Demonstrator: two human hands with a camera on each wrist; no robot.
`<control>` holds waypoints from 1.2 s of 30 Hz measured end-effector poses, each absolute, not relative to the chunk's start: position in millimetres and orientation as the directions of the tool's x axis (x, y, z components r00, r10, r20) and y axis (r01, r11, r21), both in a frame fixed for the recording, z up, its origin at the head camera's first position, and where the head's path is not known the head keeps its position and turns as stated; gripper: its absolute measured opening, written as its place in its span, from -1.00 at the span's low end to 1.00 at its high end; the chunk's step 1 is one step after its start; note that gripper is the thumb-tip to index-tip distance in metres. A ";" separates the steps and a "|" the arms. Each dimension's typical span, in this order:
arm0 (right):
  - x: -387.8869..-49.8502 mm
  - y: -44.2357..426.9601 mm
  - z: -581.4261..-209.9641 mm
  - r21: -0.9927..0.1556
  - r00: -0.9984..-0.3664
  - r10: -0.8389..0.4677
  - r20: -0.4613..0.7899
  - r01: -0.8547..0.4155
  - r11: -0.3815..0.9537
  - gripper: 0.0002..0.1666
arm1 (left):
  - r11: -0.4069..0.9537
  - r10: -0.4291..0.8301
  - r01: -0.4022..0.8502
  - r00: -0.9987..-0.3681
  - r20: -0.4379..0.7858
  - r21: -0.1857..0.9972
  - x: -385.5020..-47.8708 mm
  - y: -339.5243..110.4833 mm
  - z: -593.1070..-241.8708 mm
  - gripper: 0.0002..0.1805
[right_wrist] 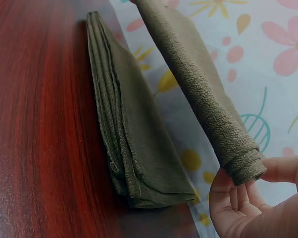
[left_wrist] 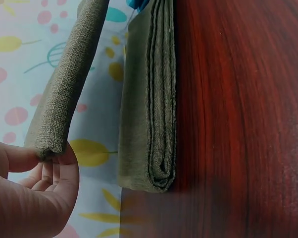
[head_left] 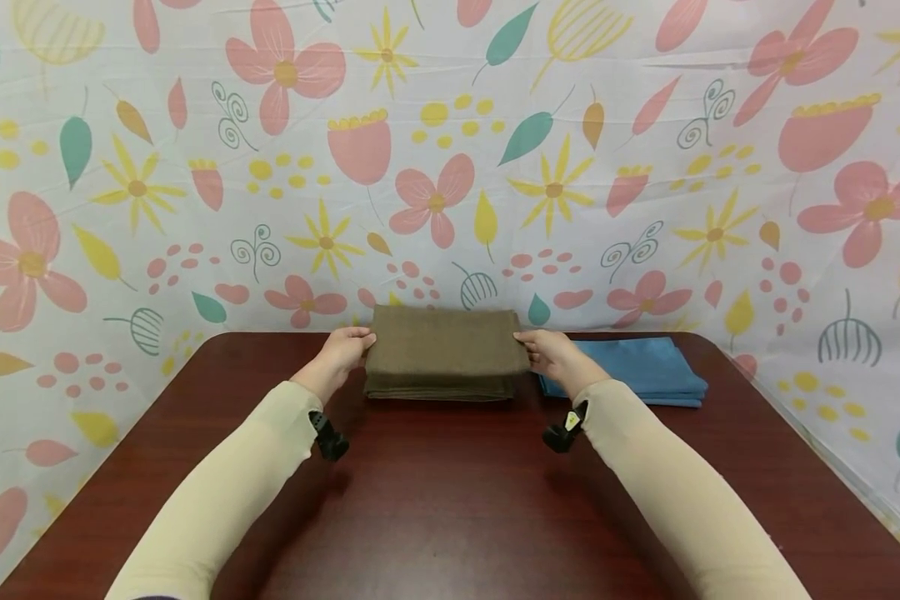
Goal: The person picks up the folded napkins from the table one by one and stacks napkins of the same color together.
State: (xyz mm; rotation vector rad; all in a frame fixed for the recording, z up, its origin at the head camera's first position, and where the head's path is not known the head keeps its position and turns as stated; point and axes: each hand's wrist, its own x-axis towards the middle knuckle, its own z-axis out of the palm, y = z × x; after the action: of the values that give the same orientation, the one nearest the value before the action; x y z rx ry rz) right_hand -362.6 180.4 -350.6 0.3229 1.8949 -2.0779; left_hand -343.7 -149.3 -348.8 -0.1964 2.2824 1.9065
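Between my two hands a folded olive-brown cloth is held up by its ends. My left hand pinches its left end between thumb and fingers; my right hand pinches the right end likewise. Beneath and nearer the front, a second folded olive-brown cloth lies on the table with its layered edges showing. Both wrist views show a gap between the raised cloth and the lying one. The head view hides most of the lower cloth behind the raised one.
A folded blue cloth lies on the table right of the olive-brown ones, partly behind my right hand. The dark red-brown wooden table reaches back to a flower-patterned curtain. A small black device is strapped to each wrist.
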 end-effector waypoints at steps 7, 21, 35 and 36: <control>-370.0 177.0 -360.2 -0.912 -0.918 -0.062 -0.392 0.397 -0.101 -0.25 | 0.184 -0.012 -0.210 -0.977 -0.212 0.960 -355.2 -149.1 -358.2 -0.50; -376.3 170.7 -385.6 -0.922 -0.922 0.004 -0.387 0.386 -0.017 -0.42 | 0.233 -0.064 -0.275 -0.961 -0.268 0.933 -365.4 -148.4 -384.0 -0.53; -378.7 169.6 -393.4 -0.920 -0.921 0.043 -0.388 0.389 0.033 -0.42 | 0.246 -0.054 -0.244 -0.970 -0.238 0.938 -446.4 -175.4 -471.2 -0.58; -378.4 169.8 -393.9 -0.918 -0.918 0.043 -0.394 0.395 0.038 -0.42 | 0.256 -0.070 -0.267 -0.964 -0.258 0.929 -442.8 -173.0 -467.0 -0.57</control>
State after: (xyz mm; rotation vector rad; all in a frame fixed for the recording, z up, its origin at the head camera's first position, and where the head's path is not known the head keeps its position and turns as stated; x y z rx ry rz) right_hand -378.4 169.8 -393.9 0.4494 2.0584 -1.9638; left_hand -442.8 -173.0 -467.0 -0.3191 2.3543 1.7939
